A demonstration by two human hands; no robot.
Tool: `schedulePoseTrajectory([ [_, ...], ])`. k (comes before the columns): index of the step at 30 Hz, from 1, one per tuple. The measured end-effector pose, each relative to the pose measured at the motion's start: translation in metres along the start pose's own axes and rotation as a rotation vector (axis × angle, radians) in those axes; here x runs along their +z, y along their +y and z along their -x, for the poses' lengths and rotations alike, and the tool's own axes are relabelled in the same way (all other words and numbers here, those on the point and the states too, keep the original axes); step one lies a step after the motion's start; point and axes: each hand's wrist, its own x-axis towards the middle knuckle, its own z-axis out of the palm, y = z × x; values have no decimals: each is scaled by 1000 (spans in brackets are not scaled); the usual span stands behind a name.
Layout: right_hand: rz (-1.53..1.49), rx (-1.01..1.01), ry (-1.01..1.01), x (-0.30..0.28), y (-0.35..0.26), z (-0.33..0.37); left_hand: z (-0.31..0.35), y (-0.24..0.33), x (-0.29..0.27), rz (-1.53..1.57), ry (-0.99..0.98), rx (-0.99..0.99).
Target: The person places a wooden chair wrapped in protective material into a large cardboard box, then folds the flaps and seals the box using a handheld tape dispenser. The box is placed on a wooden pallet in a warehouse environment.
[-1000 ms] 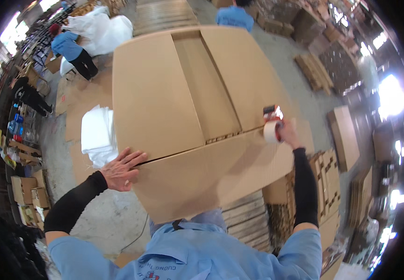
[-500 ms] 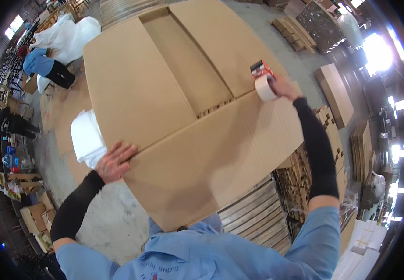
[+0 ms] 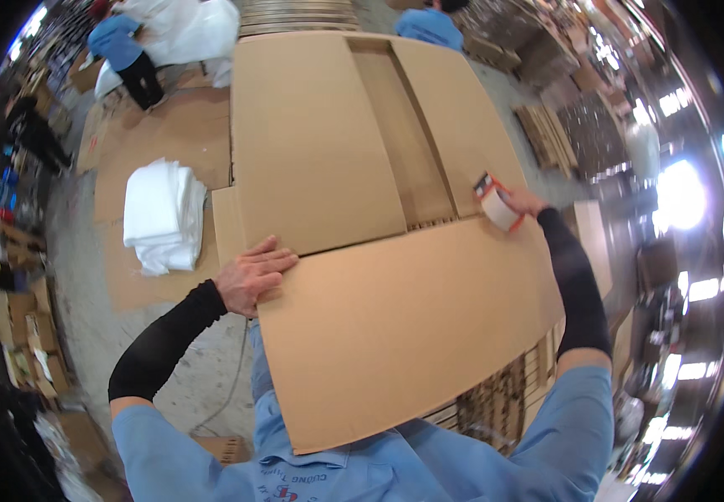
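Across the middle of the scene spreads a large brown cardboard carton point(image 3: 320, 142), its left and right top panels parted by a long sunken strip point(image 3: 404, 125) of the same brown board. From its near side a broad, smooth cardboard flap point(image 3: 412, 335) reaches toward the wearer's light-blue shirt point(image 3: 462, 456). Flat brown cardboard sheets point(image 3: 174, 125) cover the floor on the left, and farther left a person in a blue top and dark trousers point(image 3: 119, 46) stands by billowing white sheeting point(image 3: 186, 33). A folded stack of soft white material point(image 3: 161, 217) lies on the floor sheets, left of the carton. The left hand point(image 3: 255, 276), below a black sleeve, rests on the carton's near left corner, fingers straight, nearly together and gripping nothing; their tips lie over the seam where flap and left panel meet, and the thumb cannot be made out clearly. On the right, the right hand point(image 3: 523, 203) is curled around a red and black tape dispenser point(image 3: 485, 186), which juts left and away from the fingers above the seam's right end; whether it touches the board cannot be told. Its pale tape roll point(image 3: 501, 212) sits just left of the knuckles.
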Motion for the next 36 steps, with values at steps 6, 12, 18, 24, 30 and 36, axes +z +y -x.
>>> schedulePoseTrajectory([
  [6, 134, 156, -93, -35, 0, 15, -17, -3, 13, 232, 166, -62],
  [12, 43, 62, 150, -179, -117, 31, -14, -2, 2, 538, 210, -275],
  [18, -515, -513, 969, -268, -143, 111, -18, 9, 13, 881, 561, -606],
  [24, -884, -536, 1413, -89, -165, 190, -2, -2, 55, 578, 746, -600],
  [30, -1609, -165, 1212, 124, -110, 241, 25, -58, 80, 642, 1041, -675],
  [36, -1466, 272, 1260, 232, -58, 373, 40, -79, 73, 494, 1082, -623],
])
